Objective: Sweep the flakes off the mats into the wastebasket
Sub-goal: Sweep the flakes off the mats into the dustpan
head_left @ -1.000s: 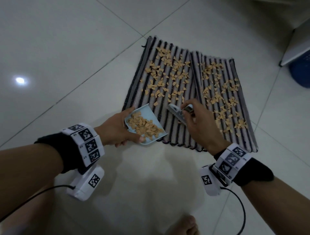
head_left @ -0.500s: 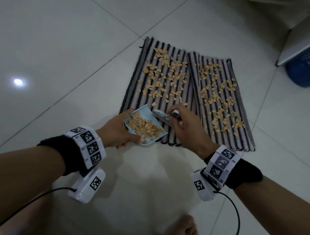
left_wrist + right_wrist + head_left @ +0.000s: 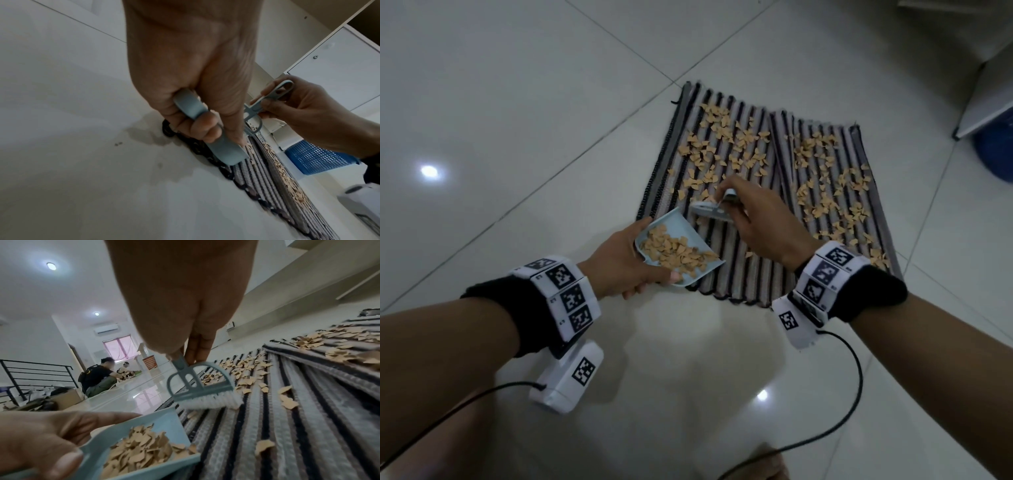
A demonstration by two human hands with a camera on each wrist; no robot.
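A pale blue dustpan, loaded with tan flakes, is gripped by the left hand at the near edge of the left mat. A small brush is pinched by its handle in the right hand, bristles down on the same mat. More flakes are scattered over the right mat. A blue wastebasket is seen on the floor at far right.

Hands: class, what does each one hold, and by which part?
Left hand grips the dustpan by its handle; right hand pinches the brush by its thin handle.
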